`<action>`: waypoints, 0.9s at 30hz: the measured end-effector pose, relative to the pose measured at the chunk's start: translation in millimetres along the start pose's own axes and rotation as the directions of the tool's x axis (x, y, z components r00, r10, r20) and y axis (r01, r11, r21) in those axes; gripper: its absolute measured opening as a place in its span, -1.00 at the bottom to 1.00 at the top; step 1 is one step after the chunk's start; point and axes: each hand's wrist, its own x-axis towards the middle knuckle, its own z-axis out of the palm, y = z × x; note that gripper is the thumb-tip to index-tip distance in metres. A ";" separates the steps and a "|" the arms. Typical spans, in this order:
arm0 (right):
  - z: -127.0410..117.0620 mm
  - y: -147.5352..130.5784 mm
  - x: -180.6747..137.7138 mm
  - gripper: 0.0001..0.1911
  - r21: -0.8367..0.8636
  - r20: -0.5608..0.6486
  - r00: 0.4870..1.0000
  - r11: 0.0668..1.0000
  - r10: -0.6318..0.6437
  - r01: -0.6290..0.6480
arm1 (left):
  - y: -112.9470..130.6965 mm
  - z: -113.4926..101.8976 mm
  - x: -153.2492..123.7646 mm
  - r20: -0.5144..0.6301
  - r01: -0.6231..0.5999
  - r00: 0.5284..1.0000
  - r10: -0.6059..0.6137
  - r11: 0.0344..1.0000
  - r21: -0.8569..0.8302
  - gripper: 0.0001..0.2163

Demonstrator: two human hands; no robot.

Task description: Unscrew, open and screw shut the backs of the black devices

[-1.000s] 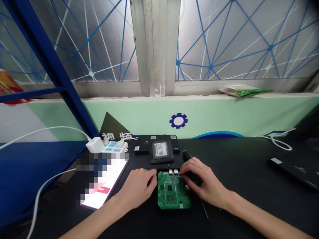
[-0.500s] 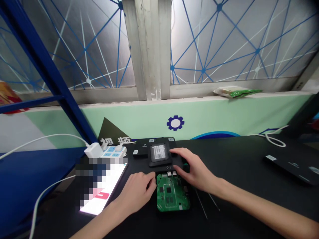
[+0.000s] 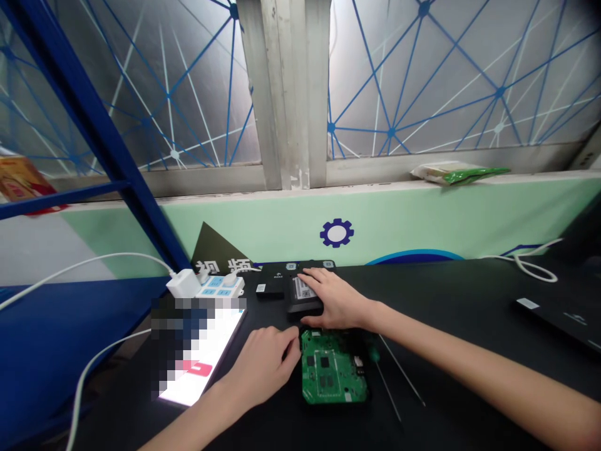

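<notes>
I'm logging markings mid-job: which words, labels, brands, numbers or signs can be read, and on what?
"视频": on the dark triangle, behind the power strip.
Gear symbol, no letters: on the green wall.
Too small or blurred: label on the black cover; stickers on the black boxes; print on the orange packet.
Lit screen: partly pixelated, nothing readable.

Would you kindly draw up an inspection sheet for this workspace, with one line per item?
Surface: black table.
Job's things: green board, component side up; labelled case beyond it, partly hidden; two metal shafts to the board's right.
Clutter: lit screen on the left, power strip behind it, black box far right.
Grips: left hand at the board's left edge; right hand over the case, its hold unclear.
Cables: white cord from the charger, another lower left, a loop far right.
Surroundings: green wall, patterned windows, packet on the sill, blue frame on the left.
</notes>
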 end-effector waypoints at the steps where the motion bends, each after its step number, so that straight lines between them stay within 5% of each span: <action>1: -0.4 1.5 1.6 -0.03 -0.007 0.005 1.000 1.000 -0.001 0.001 | -0.2 -0.1 0.0 0.002 0.000 1.000 0.000 1.000 -0.002 -0.75; 18: -8.7 22.2 26.8 0.07 0.042 0.031 1.000 0.999 0.001 -0.002 | 0.5 0.5 1.4 0.001 -0.001 1.000 0.001 1.000 -0.002 -0.74; 27: -27.9 12.7 -4.5 -0.02 0.156 -0.075 0.994 0.986 0.074 -0.062 | 1.8 -1.2 0.1 0.011 0.005 1.000 -0.005 1.000 -0.009 -0.73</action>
